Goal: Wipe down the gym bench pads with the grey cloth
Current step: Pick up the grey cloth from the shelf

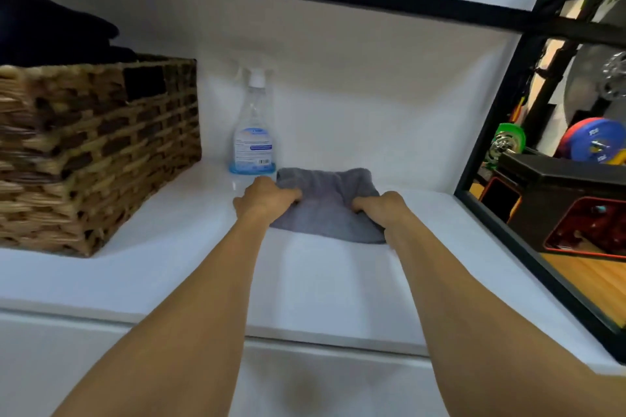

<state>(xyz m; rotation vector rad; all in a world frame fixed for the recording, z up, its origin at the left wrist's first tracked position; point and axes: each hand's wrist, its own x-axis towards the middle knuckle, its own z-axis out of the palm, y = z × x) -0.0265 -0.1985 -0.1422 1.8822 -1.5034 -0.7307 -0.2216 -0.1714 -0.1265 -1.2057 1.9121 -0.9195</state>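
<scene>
- Grey cloth (325,203): on white shelf (169,247), just beside spray bottle (253,132).
- Left hand (267,198), right hand (379,206): fingers clenched on cloth's side edges.
- Handling, judged: soft, light, limp; gather by bunched edges.

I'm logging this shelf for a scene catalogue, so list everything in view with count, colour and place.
grey cloth: one, grey, on the white shelf, middle, gripped at both sides
spray bottle: one, clear with white nozzle and blue-white label, upright behind the cloth's left corner
wicker basket: one, brown woven, left on the shelf
dark fabric: one pile, black, in the basket
white shelf: one, white, under a black-framed upper shelf
weight plates: several, blue, red, green, beyond the frame at right
black box: one, black with red trim, at right
left hand: one, closed on the cloth's left side
right hand: one, closed on the cloth's right side
</scene>
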